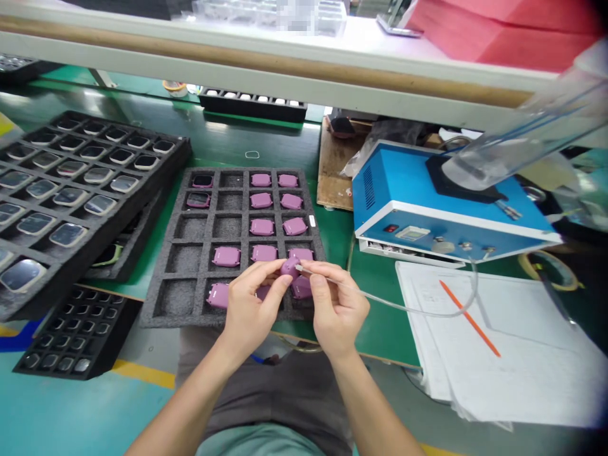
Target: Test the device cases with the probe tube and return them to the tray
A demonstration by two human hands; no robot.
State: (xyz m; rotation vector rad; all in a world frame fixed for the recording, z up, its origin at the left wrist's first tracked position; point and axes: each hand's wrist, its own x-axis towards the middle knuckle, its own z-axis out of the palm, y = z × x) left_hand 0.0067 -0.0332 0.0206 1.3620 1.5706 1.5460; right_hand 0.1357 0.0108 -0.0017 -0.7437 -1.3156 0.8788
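Observation:
Over the front of a dark grey foam tray (177, 303), my left hand (254, 297) grips a small purple watch case (289, 270) between thumb and fingers. My right hand (338, 307) pinches a thin transparent tube (394, 306) near its tip, which meets the watch case or lies right beside it. Several purple watch cases (262, 227) lie in the tray's right-hand columns. In the left column's far end are two with dark screens (202, 182). My hands partly hide the nearest row.
The tube runs to a blue machine (408, 196) with a transparent cylinder (494, 158) on top. Papers (527, 380) with an orange stick (470, 319) lie at the right. Foam trays of watch faces (95, 152) are stacked at the left. A shelf (266, 57) crosses above the bench.

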